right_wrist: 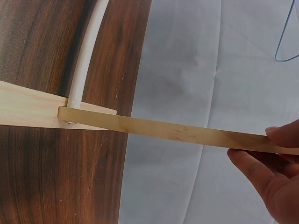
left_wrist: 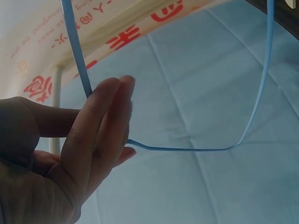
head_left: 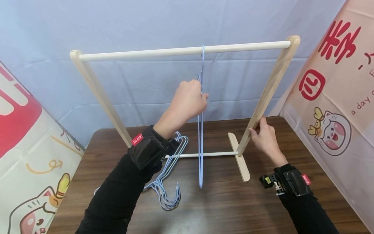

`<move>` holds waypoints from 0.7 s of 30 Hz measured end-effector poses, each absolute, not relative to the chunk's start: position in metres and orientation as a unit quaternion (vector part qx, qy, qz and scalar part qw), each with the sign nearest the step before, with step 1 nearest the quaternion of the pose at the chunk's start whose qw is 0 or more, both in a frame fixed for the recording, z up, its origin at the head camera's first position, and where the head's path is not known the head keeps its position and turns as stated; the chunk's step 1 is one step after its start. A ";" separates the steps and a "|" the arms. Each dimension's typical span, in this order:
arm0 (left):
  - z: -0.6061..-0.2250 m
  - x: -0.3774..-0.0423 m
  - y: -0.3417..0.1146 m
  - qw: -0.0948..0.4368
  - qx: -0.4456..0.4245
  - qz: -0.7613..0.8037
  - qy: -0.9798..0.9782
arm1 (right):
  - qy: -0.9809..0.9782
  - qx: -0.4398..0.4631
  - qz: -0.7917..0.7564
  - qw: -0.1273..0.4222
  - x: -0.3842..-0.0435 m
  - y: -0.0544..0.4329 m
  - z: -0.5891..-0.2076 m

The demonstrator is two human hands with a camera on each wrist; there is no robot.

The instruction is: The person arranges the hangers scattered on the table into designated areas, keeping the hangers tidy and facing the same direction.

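Observation:
A light-blue clothes hanger [head_left: 200, 146] hangs from the white top rail [head_left: 140, 53] of a wooden garment rack, a little right of the middle. My left hand [head_left: 190, 99] holds it near the top, below the hook. In the left wrist view the fingers [left_wrist: 100, 126] close around the blue wire [left_wrist: 201, 150], and the palm hides part of it. On the rack's right post [head_left: 270, 84], low down, is my right hand [head_left: 266, 138]. Its thumb and fingers pinch the post's two sides, as the right wrist view shows with the post [right_wrist: 173, 131].
Several blue hangers [head_left: 163, 187] lie bunched on the brown tabletop [head_left: 222, 208], partly behind my left forearm. The rack's right foot [head_left: 243, 169] and lower white bar [head_left: 217, 154] stand near them. A pale-blue cloth [head_left: 163, 26] covers the back; printed sheets [head_left: 336, 182] flank both sides.

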State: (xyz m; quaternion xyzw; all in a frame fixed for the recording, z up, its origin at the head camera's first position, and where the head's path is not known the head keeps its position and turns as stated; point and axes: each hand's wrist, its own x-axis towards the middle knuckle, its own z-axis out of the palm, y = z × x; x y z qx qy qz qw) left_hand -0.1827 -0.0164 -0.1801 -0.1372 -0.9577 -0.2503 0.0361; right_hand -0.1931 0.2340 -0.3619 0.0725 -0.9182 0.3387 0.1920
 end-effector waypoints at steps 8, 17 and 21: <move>-0.179 -0.182 -0.019 0.035 -0.143 -0.219 -0.964 | -0.919 0.071 0.339 0.188 -0.193 0.234 -0.362; -0.179 -0.178 -0.024 0.038 -0.149 -0.228 -0.962 | -0.917 0.075 0.341 0.190 -0.193 0.234 -0.363; -0.178 -0.175 -0.030 0.054 -0.149 -0.222 -0.962 | -0.918 0.075 0.340 0.191 -0.193 0.234 -0.363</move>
